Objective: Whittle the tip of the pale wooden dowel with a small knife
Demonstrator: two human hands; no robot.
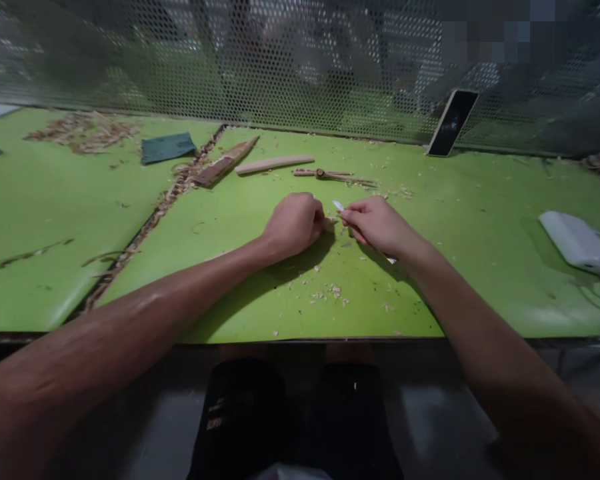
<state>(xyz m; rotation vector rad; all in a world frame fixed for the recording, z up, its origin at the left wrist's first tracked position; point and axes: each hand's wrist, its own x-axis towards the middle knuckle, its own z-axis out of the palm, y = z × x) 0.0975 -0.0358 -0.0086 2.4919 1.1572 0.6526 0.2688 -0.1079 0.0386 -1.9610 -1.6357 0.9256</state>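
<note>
My left hand (296,223) is closed just above the green tabletop, its fingers curled inward. A small pale piece of wood (331,220) pokes out of this fist; the rest of it is hidden by the fingers. Close by on the right, my right hand (375,223) is pinched around a slim knife (337,205), whose light blade points up and left toward the left hand. The back end of the knife shows under the wrist. Small wood chips (335,291) lie scattered on the table below both hands.
Beyond the hands lie a thin jointed wooden tool (320,174), a pale curved stick (275,164) and a pointed brown wood piece (227,162). Dark green sheet (167,148) and shavings (85,131) are left. A phone (453,123) leans on the mesh; a white box with cables (577,240) sits right.
</note>
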